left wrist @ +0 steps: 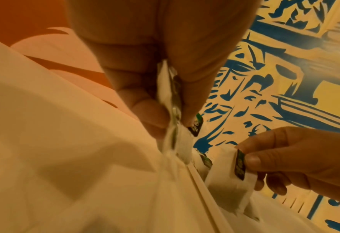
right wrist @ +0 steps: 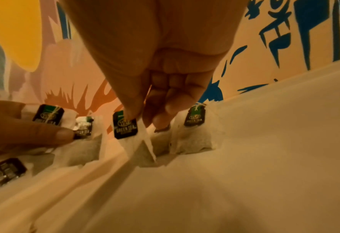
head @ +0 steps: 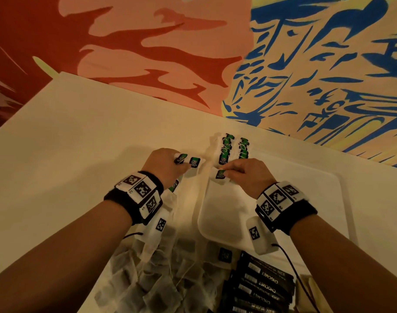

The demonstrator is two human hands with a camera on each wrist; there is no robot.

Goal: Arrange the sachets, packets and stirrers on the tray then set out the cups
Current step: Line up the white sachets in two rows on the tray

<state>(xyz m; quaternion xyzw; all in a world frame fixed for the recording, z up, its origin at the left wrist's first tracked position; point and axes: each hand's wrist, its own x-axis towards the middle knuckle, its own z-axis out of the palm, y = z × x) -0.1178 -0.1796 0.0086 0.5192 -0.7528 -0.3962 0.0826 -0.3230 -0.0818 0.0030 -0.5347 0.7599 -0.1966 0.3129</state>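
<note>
While the white tray (head: 328,199) lies flat on the white table (head: 80,132), the right hand (head: 245,175) pinches one green-tagged tea bag (head: 220,175) between thumb and fingertips just above the tray's far left corner, the bag's lower edge touching the tray floor. Behind that bag, along the tray's far edge, stand two short rows of green tea bags (head: 234,147) — tags overlap, so an exact count cannot be given. Just left of the tray, the left hand (head: 165,166) grips a small bunch of tea bags (head: 188,162); two green tags show above its fingers, and the left wrist view shows thumb and curled fingers clamped on the folded paper. Near the tray's front edge lies a heap of loose tea bags (head: 159,279) — too many and too tangled to count — beside a row of black Chocmet packets (head: 260,283), at least five visible.
</note>
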